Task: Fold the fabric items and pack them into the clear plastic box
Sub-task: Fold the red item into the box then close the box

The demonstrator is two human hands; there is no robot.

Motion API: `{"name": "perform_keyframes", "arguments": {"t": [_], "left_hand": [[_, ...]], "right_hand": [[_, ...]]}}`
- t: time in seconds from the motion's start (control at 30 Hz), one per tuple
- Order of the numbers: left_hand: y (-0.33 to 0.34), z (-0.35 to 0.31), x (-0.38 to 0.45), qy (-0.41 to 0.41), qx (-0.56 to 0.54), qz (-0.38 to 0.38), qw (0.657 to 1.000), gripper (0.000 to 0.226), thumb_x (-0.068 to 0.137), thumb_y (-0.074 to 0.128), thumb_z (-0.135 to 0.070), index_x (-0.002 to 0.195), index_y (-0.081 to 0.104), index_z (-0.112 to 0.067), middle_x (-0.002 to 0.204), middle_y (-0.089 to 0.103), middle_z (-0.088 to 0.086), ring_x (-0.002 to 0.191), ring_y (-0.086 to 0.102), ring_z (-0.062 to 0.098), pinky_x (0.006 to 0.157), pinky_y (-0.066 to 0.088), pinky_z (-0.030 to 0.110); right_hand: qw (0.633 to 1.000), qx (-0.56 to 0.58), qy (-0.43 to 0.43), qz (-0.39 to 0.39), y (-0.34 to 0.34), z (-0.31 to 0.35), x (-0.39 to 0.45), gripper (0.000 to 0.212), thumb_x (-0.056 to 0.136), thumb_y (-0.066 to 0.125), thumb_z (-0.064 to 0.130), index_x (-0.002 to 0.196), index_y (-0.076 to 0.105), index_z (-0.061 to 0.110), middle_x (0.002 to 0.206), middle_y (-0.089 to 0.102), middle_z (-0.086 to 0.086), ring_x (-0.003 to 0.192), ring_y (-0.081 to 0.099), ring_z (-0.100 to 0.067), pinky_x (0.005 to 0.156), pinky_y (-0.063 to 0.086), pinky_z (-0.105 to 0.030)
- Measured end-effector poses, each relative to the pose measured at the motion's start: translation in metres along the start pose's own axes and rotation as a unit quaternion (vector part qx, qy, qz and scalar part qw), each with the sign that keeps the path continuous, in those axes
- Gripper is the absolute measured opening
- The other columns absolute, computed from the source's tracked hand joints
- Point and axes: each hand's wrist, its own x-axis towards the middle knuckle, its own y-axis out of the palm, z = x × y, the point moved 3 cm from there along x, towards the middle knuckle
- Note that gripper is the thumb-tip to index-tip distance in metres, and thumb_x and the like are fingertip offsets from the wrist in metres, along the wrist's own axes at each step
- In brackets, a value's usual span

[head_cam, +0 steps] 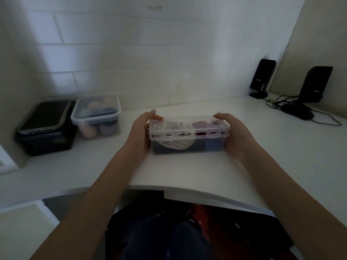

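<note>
A clear plastic box [189,148] stands on the white desk [187,171], straight ahead of me. Its clear lid [189,128] lies on top. Through the walls I see folded fabric items: a striped white piece [174,143] at the left, blue fabric [214,146] along the bottom, a purple piece [200,125] near the top. My left hand [141,133] grips the box's left end, fingers curled over the lid. My right hand [233,134] grips the right end the same way.
At the back left a second clear lidded box [96,117] holds rolled coloured items, beside a dark container [47,128] with a black lid. Two black speakers [262,77] [315,85] with cables [281,104] stand at the back right. The desk's curved front edge [197,192] is near my lap.
</note>
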Motion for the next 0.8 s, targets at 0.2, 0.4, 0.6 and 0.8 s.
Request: {"name": "perform_keyframes", "arguments": {"t": [0.2, 0.4, 0.6, 0.8], "left_hand": [[-0.003, 0.0, -0.006, 0.037, 0.073, 0.064, 0.995, 0.029, 0.082, 0.048, 0.007, 0.096, 0.059, -0.015, 0.089, 0.064, 0.008, 0.075, 0.064, 0.017, 0.062, 0.054, 0.021], [-0.004, -0.002, -0.011, 0.049, 0.069, 0.077, 0.993, 0.034, 0.087, 0.05, 0.006, 0.117, 0.057, -0.01, 0.095, 0.067, 0.009, 0.076, 0.068, 0.013, 0.065, 0.056, 0.02], [-0.008, -0.002, -0.021, 0.196, 0.329, -0.053, 0.922, 0.019, 0.092, 0.052, -0.022, 0.104, 0.066, -0.016, 0.124, 0.057, 0.006, 0.114, 0.053, 0.019, 0.093, 0.042, 0.024], [0.005, 0.004, -0.042, 0.351, 0.55, 0.057, 0.756, 0.056, 0.079, 0.046, -0.05, 0.125, 0.058, -0.021, 0.137, 0.052, -0.001, 0.132, 0.033, 0.008, 0.117, 0.007, 0.035]], "right_hand": [[0.998, -0.043, -0.032, 0.034, -0.004, -0.001, -0.005, 0.029, 0.088, 0.057, 0.003, 0.112, 0.058, 0.019, 0.087, 0.065, -0.008, 0.069, 0.063, -0.014, 0.061, 0.055, -0.02], [0.989, -0.117, -0.078, 0.037, -0.006, 0.001, -0.017, 0.03, 0.093, 0.056, 0.016, 0.123, 0.055, 0.018, 0.089, 0.065, -0.005, 0.074, 0.062, -0.01, 0.057, 0.055, -0.02], [0.922, -0.296, -0.241, -0.062, -0.009, 0.003, -0.021, 0.018, 0.092, 0.055, 0.019, 0.102, 0.068, 0.012, 0.113, 0.067, -0.002, 0.106, 0.063, -0.015, 0.077, 0.049, -0.014], [0.749, -0.563, -0.348, 0.04, 0.004, -0.003, -0.033, 0.038, 0.093, 0.046, 0.039, 0.126, 0.06, 0.025, 0.145, 0.046, 0.002, 0.136, 0.036, -0.011, 0.107, 0.022, -0.018]]}}
